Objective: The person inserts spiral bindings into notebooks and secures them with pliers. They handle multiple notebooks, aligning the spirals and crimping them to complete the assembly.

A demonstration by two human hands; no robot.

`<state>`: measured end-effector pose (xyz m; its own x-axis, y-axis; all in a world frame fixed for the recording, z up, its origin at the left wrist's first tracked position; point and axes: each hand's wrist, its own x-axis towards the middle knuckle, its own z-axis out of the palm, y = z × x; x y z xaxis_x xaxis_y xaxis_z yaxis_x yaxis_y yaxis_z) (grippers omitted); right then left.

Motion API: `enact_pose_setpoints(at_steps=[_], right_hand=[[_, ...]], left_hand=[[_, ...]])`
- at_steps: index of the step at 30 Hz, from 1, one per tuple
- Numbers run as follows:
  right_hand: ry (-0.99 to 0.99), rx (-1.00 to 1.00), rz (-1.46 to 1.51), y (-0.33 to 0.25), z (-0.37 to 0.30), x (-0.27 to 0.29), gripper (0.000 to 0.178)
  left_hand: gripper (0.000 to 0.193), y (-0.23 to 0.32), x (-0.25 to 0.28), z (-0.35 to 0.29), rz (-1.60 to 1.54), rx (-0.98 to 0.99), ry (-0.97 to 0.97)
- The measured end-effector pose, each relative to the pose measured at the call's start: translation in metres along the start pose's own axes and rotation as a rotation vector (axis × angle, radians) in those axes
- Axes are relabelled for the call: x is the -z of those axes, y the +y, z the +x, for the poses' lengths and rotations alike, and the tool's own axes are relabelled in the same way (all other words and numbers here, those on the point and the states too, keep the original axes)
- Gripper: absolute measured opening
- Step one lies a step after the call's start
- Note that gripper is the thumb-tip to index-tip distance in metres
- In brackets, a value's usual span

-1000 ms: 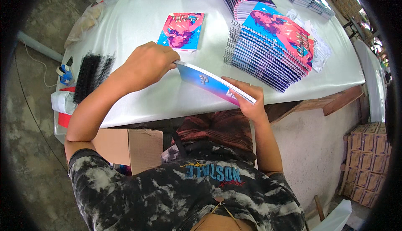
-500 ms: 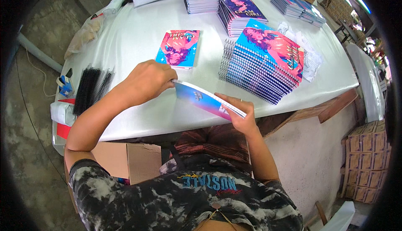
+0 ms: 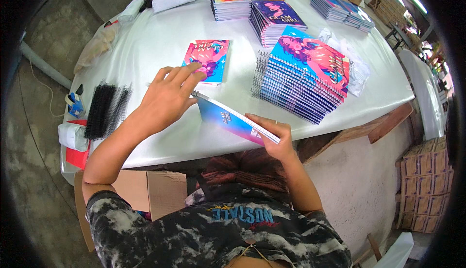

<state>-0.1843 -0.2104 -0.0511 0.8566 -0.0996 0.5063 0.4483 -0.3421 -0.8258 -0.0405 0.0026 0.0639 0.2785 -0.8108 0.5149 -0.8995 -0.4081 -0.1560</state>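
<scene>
My right hand (image 3: 277, 134) grips one end of a thin notebook (image 3: 228, 118) with a blue-to-pink cover, its page edges and punched spine edge facing up. At the notebook's other end, a short bit of dark spiral coil (image 3: 196, 94) shows at the corner. My left hand (image 3: 169, 93) is held beside that corner, its fingers loosely spread and the thumb near the coil; whether it touches the coil is hard to see. Just beyond the left fingers lies a pink and blue booklet (image 3: 208, 57), flat on the table.
A tall stack of coil-bound notebooks (image 3: 306, 74) stands to the right. Several loose black spiral coils (image 3: 104, 110) lie at the left beside a blue tape dispenser (image 3: 75, 104). More notebook stacks (image 3: 277, 18) stand farther back. An open cardboard box (image 3: 166, 192) sits below the table edge.
My left hand has let go of the notebook's corner, its fingers spreading out and lifting away. The notebook in my right hand has shifted slightly left.
</scene>
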Motion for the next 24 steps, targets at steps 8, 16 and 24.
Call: enact_pose_setpoints(at_steps=[8,16,24], right_hand=[[-0.004,0.091,-0.021,0.003,-0.006,-0.001,0.032],[-0.007,0.269,-0.033,0.005,-0.008,-0.014,0.029],[-0.023,0.348,-0.123,0.006,-0.004,-0.014,0.030]], left_hand=[[0.089,-0.006,-0.023,-0.017,0.178,0.068,0.003],[0.117,-0.032,-0.121,-0.093,0.126,0.146,0.486],[0.113,-0.012,-0.100,-0.085,0.088,-0.019,0.513]])
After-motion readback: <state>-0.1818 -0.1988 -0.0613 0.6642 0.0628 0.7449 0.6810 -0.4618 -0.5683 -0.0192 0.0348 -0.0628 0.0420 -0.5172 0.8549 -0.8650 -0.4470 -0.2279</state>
